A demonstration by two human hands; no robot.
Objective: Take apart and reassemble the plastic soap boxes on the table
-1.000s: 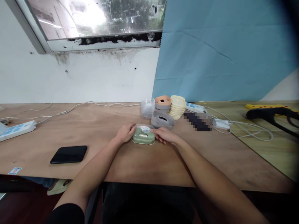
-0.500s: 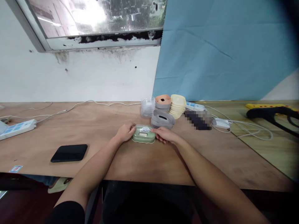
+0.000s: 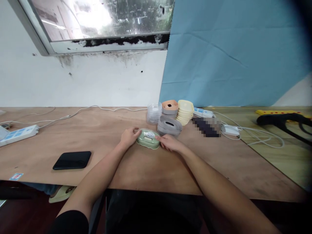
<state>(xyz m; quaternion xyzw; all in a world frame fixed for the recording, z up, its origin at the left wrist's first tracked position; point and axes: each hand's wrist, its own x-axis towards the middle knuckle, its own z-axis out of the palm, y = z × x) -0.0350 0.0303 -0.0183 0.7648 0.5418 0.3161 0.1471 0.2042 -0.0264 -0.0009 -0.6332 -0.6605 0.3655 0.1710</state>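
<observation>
A small green oval box point(image 3: 146, 143) with a clear cover, a slot in its top and a white patterned sticker point(image 3: 149, 134) lies on the table between my hands. My left hand point(image 3: 129, 136) grips its left end with curled fingers. On the other end, my right hand point(image 3: 170, 142) has its thumb on top and its fingers bent at the side. Just behind the box sits a grey oval piece with a dark slot point(image 3: 170, 125). Whether the cover is a separate part I cannot make out.
Behind stand stacked clear plastic pieces point(image 3: 154, 113), an orange slotted piece point(image 3: 170, 105) on grey ones, and stacked cream trays point(image 3: 185, 113). A black phone point(image 3: 72, 160) lies at left. Power strips point(image 3: 19, 135), cables and a white adapter point(image 3: 230, 130) lie around the sides.
The green box has turned slightly and shifted a little left, its right end now nearer to me. Both hands have kept hold of it.
</observation>
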